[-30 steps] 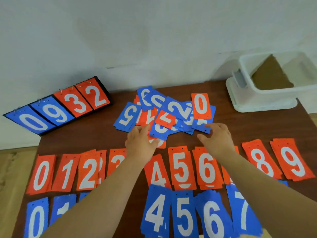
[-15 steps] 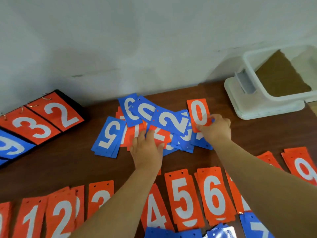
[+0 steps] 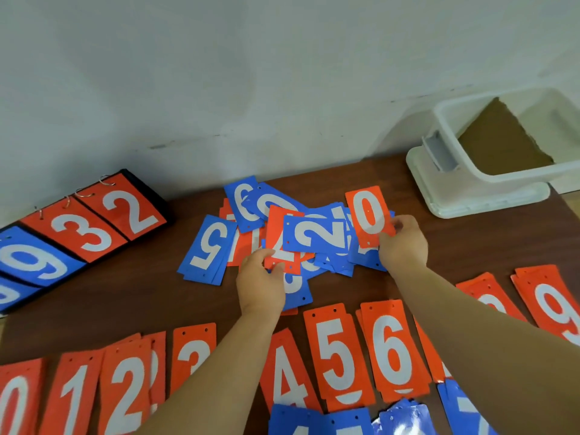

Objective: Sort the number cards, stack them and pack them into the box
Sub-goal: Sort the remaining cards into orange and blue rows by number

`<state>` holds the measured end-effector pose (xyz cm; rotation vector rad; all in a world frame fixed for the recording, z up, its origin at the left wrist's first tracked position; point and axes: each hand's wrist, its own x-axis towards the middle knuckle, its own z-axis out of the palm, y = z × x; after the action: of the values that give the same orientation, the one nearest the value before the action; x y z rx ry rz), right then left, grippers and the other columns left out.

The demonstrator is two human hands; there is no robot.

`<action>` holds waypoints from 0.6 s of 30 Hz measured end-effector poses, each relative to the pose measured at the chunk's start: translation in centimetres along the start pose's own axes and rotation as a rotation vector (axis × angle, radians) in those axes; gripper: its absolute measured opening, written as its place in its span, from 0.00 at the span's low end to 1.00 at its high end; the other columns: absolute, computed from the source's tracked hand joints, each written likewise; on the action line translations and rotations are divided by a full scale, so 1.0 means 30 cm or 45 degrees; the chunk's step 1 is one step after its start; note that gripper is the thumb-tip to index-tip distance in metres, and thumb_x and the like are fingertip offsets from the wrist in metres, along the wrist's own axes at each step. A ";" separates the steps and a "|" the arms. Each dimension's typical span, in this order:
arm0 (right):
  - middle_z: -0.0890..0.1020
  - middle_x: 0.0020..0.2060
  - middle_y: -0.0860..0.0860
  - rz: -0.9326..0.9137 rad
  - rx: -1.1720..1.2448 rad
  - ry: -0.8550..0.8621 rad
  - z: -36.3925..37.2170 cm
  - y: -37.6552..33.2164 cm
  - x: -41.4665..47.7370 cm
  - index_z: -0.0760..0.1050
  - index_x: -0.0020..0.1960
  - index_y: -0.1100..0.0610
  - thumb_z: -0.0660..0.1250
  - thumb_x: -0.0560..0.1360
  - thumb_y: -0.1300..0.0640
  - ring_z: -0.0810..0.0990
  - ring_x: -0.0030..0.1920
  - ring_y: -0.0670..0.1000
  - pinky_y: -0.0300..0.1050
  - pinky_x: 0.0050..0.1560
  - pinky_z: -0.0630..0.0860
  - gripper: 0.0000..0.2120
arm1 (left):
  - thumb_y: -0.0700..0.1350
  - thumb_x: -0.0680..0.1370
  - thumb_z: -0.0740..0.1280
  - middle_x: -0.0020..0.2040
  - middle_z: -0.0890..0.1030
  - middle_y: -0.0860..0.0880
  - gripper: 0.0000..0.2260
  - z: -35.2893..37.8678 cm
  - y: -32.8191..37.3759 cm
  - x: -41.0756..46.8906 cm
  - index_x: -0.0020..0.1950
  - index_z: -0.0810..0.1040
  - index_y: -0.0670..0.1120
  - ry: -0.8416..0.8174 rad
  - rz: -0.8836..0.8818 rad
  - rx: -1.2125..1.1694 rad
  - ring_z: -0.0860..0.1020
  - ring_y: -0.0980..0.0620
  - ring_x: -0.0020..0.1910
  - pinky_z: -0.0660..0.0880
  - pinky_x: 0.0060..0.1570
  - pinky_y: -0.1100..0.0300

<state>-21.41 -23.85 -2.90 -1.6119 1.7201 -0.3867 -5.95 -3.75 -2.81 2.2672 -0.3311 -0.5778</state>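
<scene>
Table [image 3: 125, 296]: sorting is only partway done and nothing is packed. The box [image 3: 455, 189] sits empty at the far right corner, and the flip scoreboard [image 3: 91, 227] is at the far left edge.

The sorted orange row [image 3: 339, 353] runs along the near edge, with the blue row [image 3: 314, 422] below it. The stacks are loose and fanned. Both forearms hang right over them, so a low pull-back could sweep the 4–7 stacks into each other.

The unsorted pile [image 3: 317, 265] is mid-table towards the far edge.

- **Right hand** [image 3: 403, 246]: pinches the orange 0 [image 3: 368, 215] by its near edge on top of the pile. The zeros live at the near left corner, so it's a long cross-body reach. The card looks glossy and could slip from the pinch.
- **Left hand** [image 3: 260, 281]: thumb and fingers nip the near end of an orange card [image 3: 277, 233]. Its digit is half covered, possibly a 7. The blue 2 [image 3: 314, 237] lies across it, so a straight pull would likely drag that along and scatter the pile.

6s and 9s lie at mixed angles and are easy to misfile. Check the punch holes for which way is up.
</scene>
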 end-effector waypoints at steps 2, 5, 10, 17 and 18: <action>0.79 0.52 0.49 0.004 0.057 0.014 -0.040 0.018 -0.038 0.73 0.64 0.51 0.65 0.80 0.57 0.76 0.48 0.51 0.47 0.42 0.74 0.13 | 0.46 0.82 0.69 0.64 0.77 0.51 0.14 -0.034 -0.009 -0.018 0.67 0.77 0.53 0.008 -0.075 -0.080 0.77 0.49 0.64 0.78 0.40 0.65; 0.77 0.47 0.44 0.010 0.154 0.031 -0.106 0.042 -0.103 0.74 0.61 0.48 0.65 0.80 0.56 0.78 0.49 0.49 0.49 0.43 0.78 0.11 | 0.47 0.83 0.66 0.63 0.77 0.51 0.15 -0.084 -0.014 -0.042 0.70 0.73 0.54 0.046 -0.074 -0.054 0.80 0.51 0.58 0.76 0.36 0.66; 0.80 0.50 0.45 -0.055 0.224 -0.028 -0.184 0.069 -0.200 0.74 0.57 0.45 0.67 0.79 0.56 0.81 0.48 0.48 0.43 0.40 0.77 0.10 | 0.47 0.86 0.59 0.61 0.77 0.50 0.24 -0.152 -0.019 -0.047 0.81 0.57 0.57 0.057 -0.020 0.106 0.78 0.55 0.48 0.76 0.35 0.60; 0.79 0.47 0.43 -0.153 0.269 -0.092 -0.223 0.040 -0.300 0.75 0.57 0.47 0.69 0.79 0.59 0.77 0.44 0.41 0.43 0.44 0.76 0.10 | 0.49 0.87 0.54 0.53 0.76 0.50 0.23 -0.262 0.019 -0.056 0.82 0.55 0.56 0.186 -0.007 0.158 0.75 0.57 0.43 0.70 0.31 0.63; 0.80 0.48 0.43 -0.158 0.271 -0.112 -0.224 0.030 -0.313 0.76 0.58 0.47 0.69 0.79 0.58 0.79 0.45 0.43 0.44 0.45 0.78 0.10 | 0.49 0.87 0.55 0.58 0.77 0.50 0.22 -0.281 0.021 -0.063 0.81 0.59 0.55 0.211 0.002 0.098 0.75 0.56 0.48 0.71 0.31 0.64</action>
<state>-27.21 -16.52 3.95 -1.5601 1.4656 -0.5329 -3.40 1.77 3.38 2.3701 -0.2764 -0.3794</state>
